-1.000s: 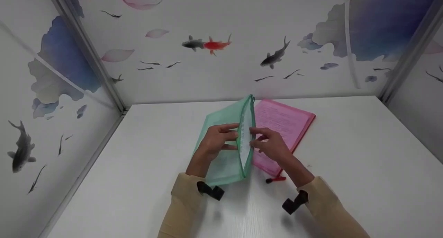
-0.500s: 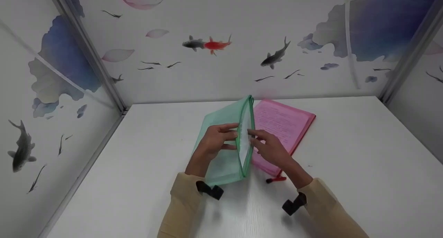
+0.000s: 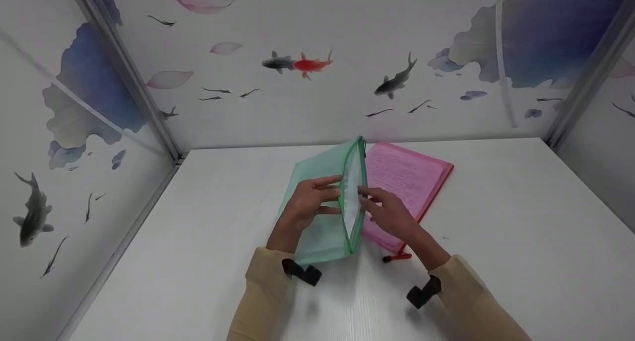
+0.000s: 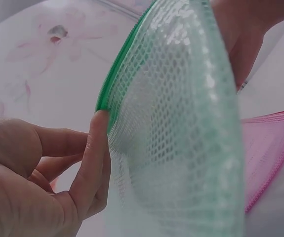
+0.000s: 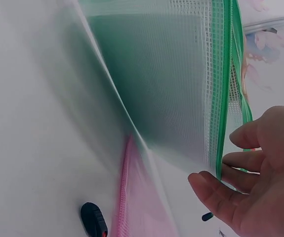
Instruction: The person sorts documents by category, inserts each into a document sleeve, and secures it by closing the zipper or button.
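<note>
A green mesh zip pouch [image 3: 322, 239] is held up off the table, its mouth spread apart and facing up toward me. White printed paper [image 3: 351, 179] shows inside the mouth. My left hand [image 3: 307, 202] pinches the pouch's left zipper edge, which the left wrist view shows as a green zip [image 4: 113, 81] at the fingertips. On the other side, my right hand [image 3: 389, 212] holds the right zipper edge between its fingers; the right wrist view shows fingertips on both sides of that green edge [image 5: 225, 98].
Partly behind the green pouch lies a pink mesh zip pouch [image 3: 402, 174] with a written sheet visible through it. Its red and black zipper pull [image 3: 398, 257] sits at the near corner. The white table [image 3: 516, 222] meets printed wall panels [image 3: 342, 23] at the back.
The right hand's fingers have shifted slightly on the right edge, and the mouth's shape has changed a little. The left hand and the pink pouch stay in place.
</note>
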`<state>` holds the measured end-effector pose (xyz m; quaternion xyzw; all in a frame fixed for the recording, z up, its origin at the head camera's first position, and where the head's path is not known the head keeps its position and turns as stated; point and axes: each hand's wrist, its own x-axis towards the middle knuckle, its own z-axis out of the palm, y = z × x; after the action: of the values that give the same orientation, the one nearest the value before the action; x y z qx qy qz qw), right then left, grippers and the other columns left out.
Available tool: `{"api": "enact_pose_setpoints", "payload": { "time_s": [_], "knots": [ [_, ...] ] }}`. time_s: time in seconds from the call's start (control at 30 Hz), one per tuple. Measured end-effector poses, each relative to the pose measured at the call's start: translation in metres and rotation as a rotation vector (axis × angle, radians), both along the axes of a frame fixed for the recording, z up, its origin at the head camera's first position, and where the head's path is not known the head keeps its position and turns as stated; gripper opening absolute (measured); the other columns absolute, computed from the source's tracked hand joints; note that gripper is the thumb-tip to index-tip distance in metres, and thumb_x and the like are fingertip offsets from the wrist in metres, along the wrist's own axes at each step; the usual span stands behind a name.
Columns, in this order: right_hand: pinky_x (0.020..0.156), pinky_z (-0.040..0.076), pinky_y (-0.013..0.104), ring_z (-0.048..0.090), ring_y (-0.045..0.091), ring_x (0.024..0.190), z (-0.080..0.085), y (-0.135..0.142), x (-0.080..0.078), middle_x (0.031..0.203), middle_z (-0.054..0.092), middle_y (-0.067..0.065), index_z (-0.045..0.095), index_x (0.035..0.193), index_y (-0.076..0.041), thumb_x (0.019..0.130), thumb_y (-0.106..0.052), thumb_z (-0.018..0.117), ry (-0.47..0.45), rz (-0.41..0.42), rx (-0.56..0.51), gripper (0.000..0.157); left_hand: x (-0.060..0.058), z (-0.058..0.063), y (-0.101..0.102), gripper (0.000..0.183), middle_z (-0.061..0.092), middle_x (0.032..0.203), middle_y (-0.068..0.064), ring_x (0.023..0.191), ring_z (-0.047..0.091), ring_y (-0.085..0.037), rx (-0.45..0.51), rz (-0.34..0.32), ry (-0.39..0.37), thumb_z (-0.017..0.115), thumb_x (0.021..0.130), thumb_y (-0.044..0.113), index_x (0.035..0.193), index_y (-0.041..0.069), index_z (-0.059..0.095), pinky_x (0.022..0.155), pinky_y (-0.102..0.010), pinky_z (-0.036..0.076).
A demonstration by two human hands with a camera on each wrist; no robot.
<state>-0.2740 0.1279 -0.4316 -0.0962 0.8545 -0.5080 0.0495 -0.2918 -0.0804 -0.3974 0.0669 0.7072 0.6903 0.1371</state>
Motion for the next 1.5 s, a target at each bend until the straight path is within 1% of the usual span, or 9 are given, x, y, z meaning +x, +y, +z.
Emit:
{"api": "enact_pose_setpoints", "payload": {
  "time_s": [0.17, 0.37, 0.53, 0.77, 0.9, 1.07, 1.23, 1.4, 1.5],
  "knots": [
    [0.092, 0.059, 0.041, 0.061, 0.03, 0.115, 0.0, 0.0, -0.003, 0.143, 0.055, 0.013, 0.054, 0.143, -0.012, 0.104, -0.026, 0.053, 0.046, -0.06, -0.031, 0.042, 0.001, 0.004, 0.0, 0.043, 0.062, 0.134, -0.024, 0.101, 0.072, -0.022, 0.005, 0.01, 0.002, 0.063, 0.097, 0.01, 0.14, 0.008, 0.058, 0.077, -0.034, 0.063],
    [0.096, 0.057, 0.043, 0.06, 0.028, 0.118, -0.001, 0.001, -0.009, 0.137, 0.059, 0.008, 0.06, 0.135, -0.015, 0.102, -0.029, 0.056, 0.062, -0.153, -0.079, 0.036, 0.003, 0.005, -0.001, 0.043, 0.061, 0.134, -0.025, 0.115, 0.068, -0.036, 0.009, -0.001, 0.02, 0.062, 0.098, 0.01, 0.14, 0.006, 0.057, 0.076, -0.034, 0.063],
    [0.105, 0.051, 0.045, 0.055, 0.026, 0.125, 0.001, 0.004, -0.018, 0.134, 0.06, 0.006, 0.06, 0.132, -0.016, 0.102, -0.034, 0.056, 0.103, -0.207, -0.084, 0.035, 0.003, 0.002, 0.0, 0.042, 0.065, 0.131, -0.023, 0.11, 0.07, -0.033, -0.007, 0.011, 0.021, 0.063, 0.097, 0.011, 0.139, 0.006, 0.059, 0.075, -0.035, 0.063],
    [0.108, 0.049, 0.048, 0.054, 0.029, 0.126, 0.013, 0.008, -0.04, 0.135, 0.059, 0.007, 0.058, 0.133, -0.015, 0.103, -0.039, 0.052, 0.1, -0.204, -0.096, 0.039, 0.003, 0.003, 0.0, 0.041, 0.067, 0.128, -0.021, 0.095, 0.072, -0.019, -0.019, 0.03, 0.013, 0.064, 0.096, 0.009, 0.136, 0.008, 0.062, 0.073, -0.034, 0.063],
    [0.112, 0.044, 0.053, 0.052, 0.031, 0.13, 0.019, 0.014, -0.055, 0.139, 0.058, 0.008, 0.058, 0.135, -0.014, 0.106, -0.037, 0.043, 0.1, -0.184, -0.093, 0.04, 0.005, 0.004, 0.0, 0.04, 0.066, 0.128, -0.022, 0.095, 0.072, -0.018, -0.022, 0.032, 0.017, 0.064, 0.096, 0.008, 0.136, 0.009, 0.063, 0.073, -0.034, 0.063],
    [0.115, 0.039, 0.055, 0.049, 0.033, 0.135, 0.026, 0.022, -0.072, 0.143, 0.056, 0.01, 0.058, 0.137, -0.013, 0.106, -0.045, 0.038, 0.097, -0.16, -0.075, 0.049, 0.006, 0.007, -0.002, 0.04, 0.067, 0.127, -0.021, 0.096, 0.072, -0.018, -0.014, 0.026, 0.03, 0.063, 0.096, 0.009, 0.137, 0.008, 0.061, 0.073, -0.034, 0.063],
    [0.118, 0.035, 0.056, 0.043, 0.033, 0.14, 0.032, 0.028, -0.088, 0.148, 0.05, 0.012, 0.055, 0.14, -0.012, 0.105, -0.053, 0.034, 0.047, -0.146, -0.083, 0.058, 0.007, 0.007, -0.005, 0.041, 0.068, 0.125, -0.017, 0.095, 0.071, -0.017, -0.013, 0.016, 0.046, 0.064, 0.096, 0.01, 0.137, 0.008, 0.061, 0.074, -0.034, 0.063],
    [0.122, 0.029, 0.055, 0.038, 0.033, 0.143, 0.041, 0.035, -0.102, 0.154, 0.044, 0.014, 0.048, 0.147, -0.011, 0.104, -0.058, 0.031, -0.042, -0.128, -0.094, 0.065, 0.007, 0.005, -0.006, 0.042, 0.067, 0.127, -0.017, 0.095, 0.07, -0.016, -0.033, -0.011, 0.06, 0.065, 0.096, 0.013, 0.137, 0.008, 0.061, 0.076, -0.034, 0.063],
    [0.124, 0.025, 0.054, 0.034, 0.033, 0.148, 0.046, 0.037, -0.11, 0.158, 0.04, 0.013, 0.043, 0.152, -0.011, 0.104, -0.06, 0.031, -0.054, -0.106, -0.069, 0.069, 0.006, 0.005, -0.005, 0.04, 0.067, 0.126, -0.016, 0.096, 0.07, -0.017, -0.038, -0.009, 0.059, 0.066, 0.096, 0.014, 0.136, 0.009, 0.063, 0.075, -0.034, 0.063]
  ]
}}
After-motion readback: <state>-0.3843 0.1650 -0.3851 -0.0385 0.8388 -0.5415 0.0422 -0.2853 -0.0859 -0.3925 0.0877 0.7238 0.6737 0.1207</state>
